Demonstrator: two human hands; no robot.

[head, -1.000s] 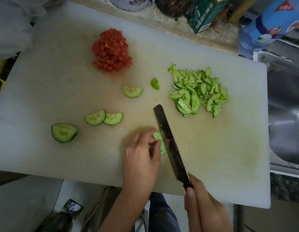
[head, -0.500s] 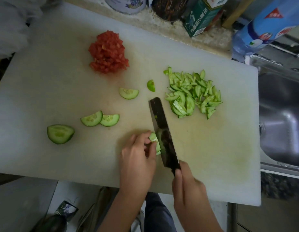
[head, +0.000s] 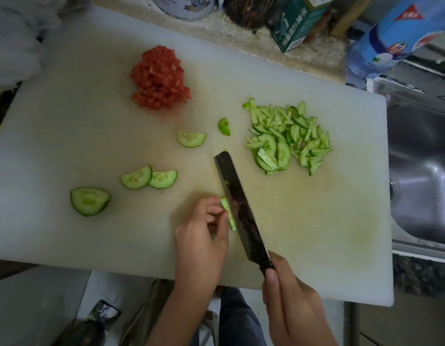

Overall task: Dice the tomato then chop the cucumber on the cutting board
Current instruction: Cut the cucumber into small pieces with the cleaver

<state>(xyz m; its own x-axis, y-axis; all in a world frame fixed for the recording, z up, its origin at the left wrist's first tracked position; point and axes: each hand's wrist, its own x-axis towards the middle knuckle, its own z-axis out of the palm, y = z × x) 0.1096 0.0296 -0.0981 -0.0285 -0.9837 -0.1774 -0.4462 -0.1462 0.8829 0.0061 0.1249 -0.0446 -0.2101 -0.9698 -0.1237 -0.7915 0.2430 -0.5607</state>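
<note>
Smooth white board (head: 67, 121); pulpy tomato heap (head: 160, 78); dark knife (head: 239, 203) touching cucumber sliver (head: 232, 221).

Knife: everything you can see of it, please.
The knife has a broad, dark, mottled blade with a squared tip; green scraps cling to it. The right hand grips its dark handle, mostly hidden. It runs diagonally over the cutting board, its flank against the cucumber piece that the left hand pinches.

My right hand (head: 292, 305) pulls the knife (head: 241, 208) back toward the board (head: 67, 126)'s near edge after its forward push. The blade now sits closer to my left hand (head: 201, 236), with only a thin cucumber strip (head: 230, 217) showing between.
</note>
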